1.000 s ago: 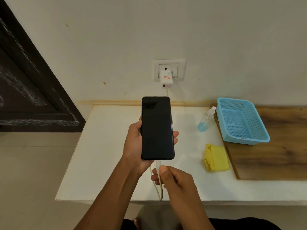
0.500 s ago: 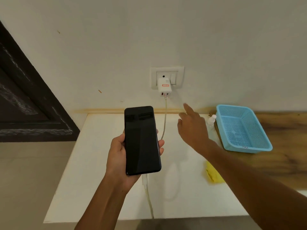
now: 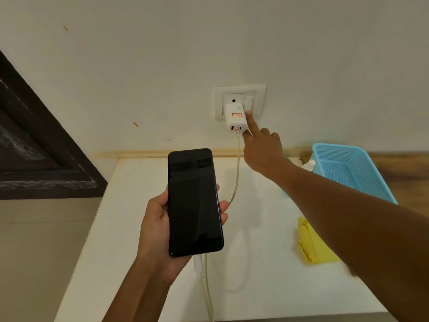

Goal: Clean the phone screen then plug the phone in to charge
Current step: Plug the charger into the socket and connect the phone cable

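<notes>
Glass-fronted, slippery and fragile, the phone (image 3: 194, 202) is gripped at its long edges by the left hand (image 3: 160, 219); the right hand (image 3: 262, 147) forefinger is extended to the wall switch (image 3: 248, 103).

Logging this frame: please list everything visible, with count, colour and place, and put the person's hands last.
phone: 1, black, screen dark, held upright above the table.
charging cable: 1, pale cream, runs from the charger down behind the phone to its bottom port.
charger: 1, white with a red label, plugged into the wall socket.
socket plate: 1, white, on the wall above the table, with a switch beside the charger.
table: 1, white, against the wall.
cloth: 1, yellow, on the table, right of the phone.
spray bottle: 1, white cap showing, mostly hidden by the right arm.
basket: 1, light blue, on a wooden surface at right.
left hand: grips the phone.
right hand: index finger touches the switch.
</notes>
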A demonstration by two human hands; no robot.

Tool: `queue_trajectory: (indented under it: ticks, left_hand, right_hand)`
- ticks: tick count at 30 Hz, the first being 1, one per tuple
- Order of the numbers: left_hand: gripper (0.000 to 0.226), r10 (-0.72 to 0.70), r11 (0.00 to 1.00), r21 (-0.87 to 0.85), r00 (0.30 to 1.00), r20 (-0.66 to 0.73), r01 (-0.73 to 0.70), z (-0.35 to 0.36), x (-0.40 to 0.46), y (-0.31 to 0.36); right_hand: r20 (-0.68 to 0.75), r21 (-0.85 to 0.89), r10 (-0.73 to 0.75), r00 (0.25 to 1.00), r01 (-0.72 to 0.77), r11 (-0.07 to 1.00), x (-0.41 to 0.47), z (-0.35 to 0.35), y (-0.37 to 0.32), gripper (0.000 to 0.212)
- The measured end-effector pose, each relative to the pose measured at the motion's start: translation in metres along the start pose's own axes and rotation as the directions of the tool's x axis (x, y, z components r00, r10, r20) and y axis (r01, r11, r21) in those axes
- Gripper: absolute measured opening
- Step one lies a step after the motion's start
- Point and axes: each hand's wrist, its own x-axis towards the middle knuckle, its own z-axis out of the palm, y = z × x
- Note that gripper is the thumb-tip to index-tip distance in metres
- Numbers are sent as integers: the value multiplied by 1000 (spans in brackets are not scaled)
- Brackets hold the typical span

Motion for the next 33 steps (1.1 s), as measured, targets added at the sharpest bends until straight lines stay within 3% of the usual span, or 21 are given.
queue_trajectory:
  ticks: [13, 17, 20, 24, 28, 30, 33]
  left_hand:
    - [49, -4, 1000, -4, 1000, 7, 4, -6, 3, 4]
    - [51, -3, 1000, -2, 1000, 5, 3, -11, 2, 7]
    - [51, -2, 1000, 0, 1000, 8, 2, -14, -1, 11]
    - [47, 13, 1000, 11, 1000, 6, -13, -20, -4, 16]
    - [46, 57, 998, 25, 998, 19, -58, -27, -9, 23]
    - [40, 99, 994, 51, 995, 14, -100, -31, -13, 28]
    - [32, 166, 982, 106, 984, -68, -158, -34, -21, 31]
  right_hand:
    - [-42, 55, 32, 999, -30, 998, 3, 7, -6, 63]
    - [-97, 120, 32, 995, -20, 993, 2, 8, -5, 55]
    - [-196, 275, 136, 971, -79, 958, -8, 0, -5, 34]
    - [-234, 553, 395, 888, -213, 806, -44, -19, -14, 15]
    - [-192, 786, 533, 824, -196, 586, -97, -51, -41, 12]
    - [-75, 873, 534, 842, -204, 444, -124, -74, -62, 12]
    - [147, 926, 342, 928, -251, 284, -152, -96, -93, 19]
